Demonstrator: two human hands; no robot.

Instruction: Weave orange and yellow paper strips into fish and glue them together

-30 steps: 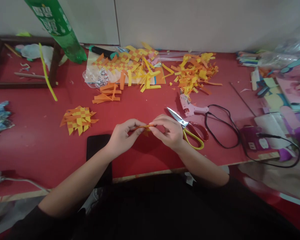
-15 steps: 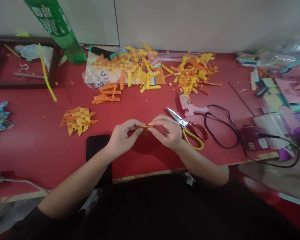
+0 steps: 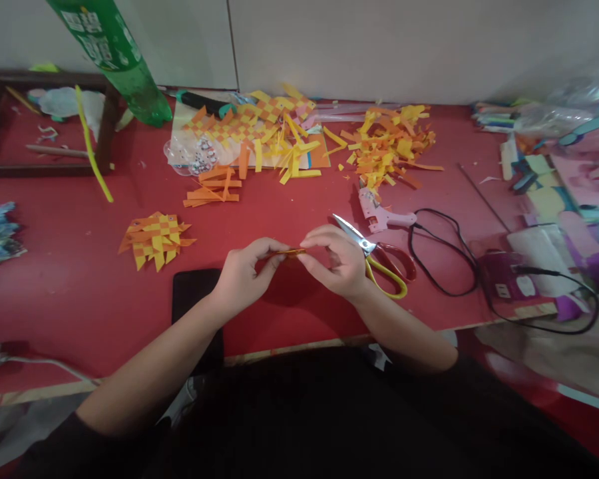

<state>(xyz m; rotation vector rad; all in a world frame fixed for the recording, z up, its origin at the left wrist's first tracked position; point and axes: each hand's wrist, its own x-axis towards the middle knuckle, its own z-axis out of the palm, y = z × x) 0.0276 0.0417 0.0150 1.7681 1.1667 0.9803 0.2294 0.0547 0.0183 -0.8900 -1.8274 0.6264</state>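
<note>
A small, thin orange-yellow folded paper piece [image 3: 294,252] is held edge-on above the red table, so its shape is mostly hidden. My left hand [image 3: 244,271] pinches its left end between thumb and forefinger. At the right end, my right hand [image 3: 335,263] has its thumb and curled fingers close about the tip. Just right of that hand lie scissors [image 3: 368,247] with one red and one yellow handle. To the left rests a woven orange-and-yellow paper fish [image 3: 157,239], and a black phone [image 3: 196,293] lies partly under my left forearm.
Behind my hands are orange paper strips [image 3: 213,187], a heap of yellow-orange scraps [image 3: 392,146] and a pink glue gun [image 3: 383,214] with a black cord. A green bottle [image 3: 130,73] stands by a wooden tray [image 3: 44,171]. Assorted craft materials [image 3: 549,183] crowd the right side.
The fingers of my right hand have loosened and shifted slightly right, baring more of the paper piece's right end. My left hand keeps its pinch almost unmoved.
</note>
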